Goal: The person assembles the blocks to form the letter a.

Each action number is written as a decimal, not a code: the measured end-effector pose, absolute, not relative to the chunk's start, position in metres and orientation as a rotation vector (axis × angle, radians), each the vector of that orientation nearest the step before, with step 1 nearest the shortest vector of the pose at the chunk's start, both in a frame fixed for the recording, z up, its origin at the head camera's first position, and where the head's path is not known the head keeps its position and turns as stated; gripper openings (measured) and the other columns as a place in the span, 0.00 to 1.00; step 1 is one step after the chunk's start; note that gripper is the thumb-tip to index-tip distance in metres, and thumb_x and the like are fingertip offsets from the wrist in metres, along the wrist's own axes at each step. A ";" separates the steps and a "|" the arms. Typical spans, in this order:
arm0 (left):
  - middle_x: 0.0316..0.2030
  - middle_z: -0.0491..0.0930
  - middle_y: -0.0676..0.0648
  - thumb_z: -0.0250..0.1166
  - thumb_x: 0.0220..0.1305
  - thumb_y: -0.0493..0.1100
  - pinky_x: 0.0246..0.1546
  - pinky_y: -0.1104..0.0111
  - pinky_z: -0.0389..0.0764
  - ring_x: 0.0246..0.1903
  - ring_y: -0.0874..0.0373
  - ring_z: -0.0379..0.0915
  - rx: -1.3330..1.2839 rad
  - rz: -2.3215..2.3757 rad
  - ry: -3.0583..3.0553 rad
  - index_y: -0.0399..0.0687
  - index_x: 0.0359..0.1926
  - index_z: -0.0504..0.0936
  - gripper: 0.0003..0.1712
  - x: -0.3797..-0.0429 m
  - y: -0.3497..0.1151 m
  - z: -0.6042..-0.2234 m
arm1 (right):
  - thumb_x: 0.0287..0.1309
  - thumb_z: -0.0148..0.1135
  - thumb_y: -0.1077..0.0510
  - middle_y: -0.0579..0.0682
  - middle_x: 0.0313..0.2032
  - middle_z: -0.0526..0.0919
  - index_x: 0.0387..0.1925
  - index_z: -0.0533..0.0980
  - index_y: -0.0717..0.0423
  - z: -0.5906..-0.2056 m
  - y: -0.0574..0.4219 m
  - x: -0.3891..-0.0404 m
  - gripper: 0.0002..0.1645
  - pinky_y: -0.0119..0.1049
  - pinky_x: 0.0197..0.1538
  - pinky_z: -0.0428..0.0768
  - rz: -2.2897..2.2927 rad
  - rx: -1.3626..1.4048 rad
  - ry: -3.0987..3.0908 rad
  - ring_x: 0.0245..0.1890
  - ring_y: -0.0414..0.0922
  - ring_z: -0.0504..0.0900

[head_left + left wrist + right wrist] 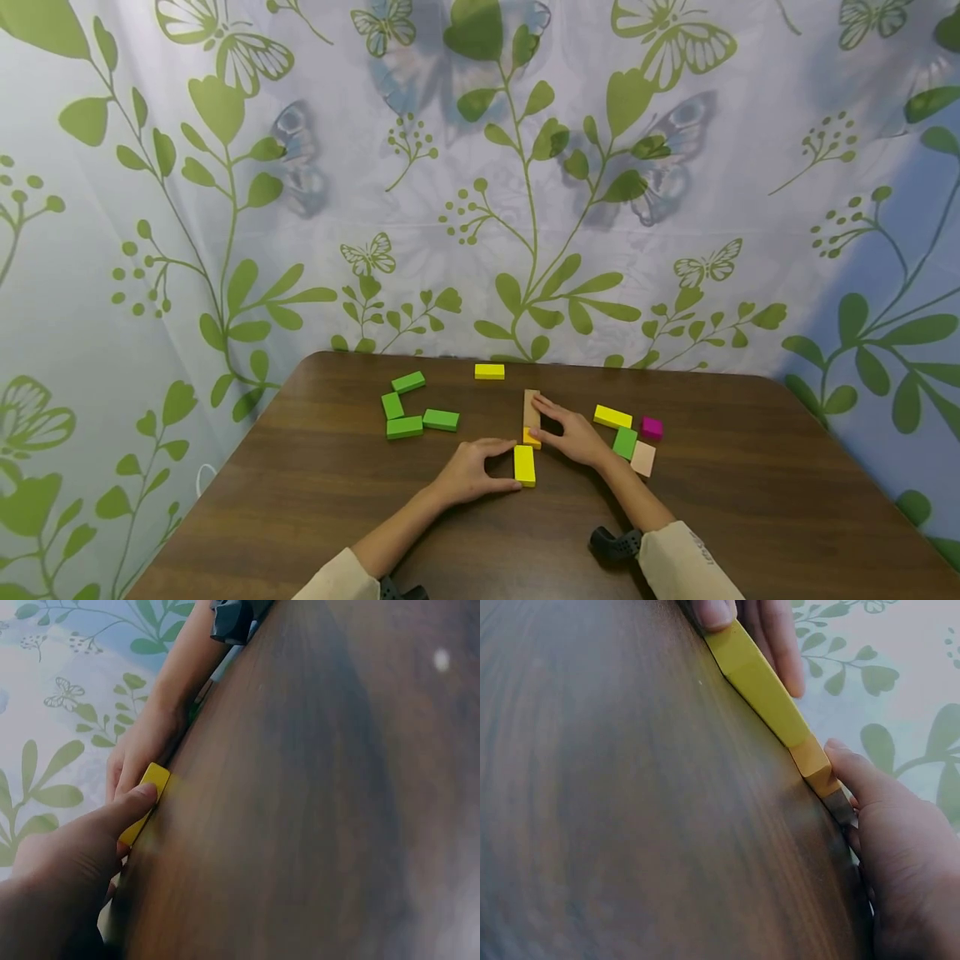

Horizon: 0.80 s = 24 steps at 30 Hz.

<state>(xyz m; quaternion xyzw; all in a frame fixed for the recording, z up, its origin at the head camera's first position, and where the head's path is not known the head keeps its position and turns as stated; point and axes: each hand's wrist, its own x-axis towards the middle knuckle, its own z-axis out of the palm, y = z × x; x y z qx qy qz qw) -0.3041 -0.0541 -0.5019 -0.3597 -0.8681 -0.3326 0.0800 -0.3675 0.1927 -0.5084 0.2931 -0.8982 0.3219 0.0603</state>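
Observation:
A bright yellow block (525, 466) lies lengthwise on the table, pinched between the thumb and fingers of my left hand (472, 473). In the left wrist view the thumb presses the end of this yellow block (145, 806). Just beyond its far end sits an orange block (532, 437), in line with a plain wooden block (531, 408). My right hand (573, 435) grips these two, thumb at the orange block and fingertips on the wooden one. In the right wrist view, the yellow block (761, 682) meets the orange block (812, 761) end to end.
Several green blocks (405, 427) lie on the left of the brown table (315, 500). A yellow block (490, 372) is near the back edge. On the right are a yellow block (612, 416), a green (625, 442), a magenta (652, 428) and a pale one (642, 458). A patterned curtain (420, 275) hangs behind.

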 end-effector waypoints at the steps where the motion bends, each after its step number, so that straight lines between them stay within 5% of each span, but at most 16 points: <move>1: 0.53 0.76 0.47 0.66 0.52 0.62 0.51 0.63 0.73 0.53 0.56 0.71 -1.071 -1.001 -2.600 0.44 0.59 0.74 0.39 -0.304 -0.053 -0.502 | 0.58 0.57 0.38 0.50 0.67 0.57 0.67 0.60 0.51 -0.509 0.193 -0.368 0.41 0.55 0.59 0.64 0.979 0.889 -2.717 0.63 0.53 0.61; 10: 0.54 0.75 0.48 0.66 0.53 0.60 0.52 0.64 0.72 0.54 0.57 0.70 -1.040 -1.009 -2.613 0.44 0.59 0.74 0.37 -0.305 -0.047 -0.503 | 0.60 0.54 0.39 0.48 0.68 0.57 0.67 0.61 0.51 -0.511 0.193 -0.370 0.38 0.60 0.60 0.59 0.995 0.935 -2.705 0.63 0.62 0.58; 24: 0.54 0.75 0.48 0.66 0.53 0.61 0.53 0.58 0.71 0.53 0.56 0.71 -1.004 -0.904 -2.627 0.47 0.59 0.75 0.36 -0.303 -0.041 -0.498 | 0.60 0.53 0.38 0.46 0.68 0.56 0.68 0.60 0.50 -0.512 0.193 -0.371 0.39 0.59 0.61 0.58 0.995 0.925 -2.715 0.64 0.62 0.57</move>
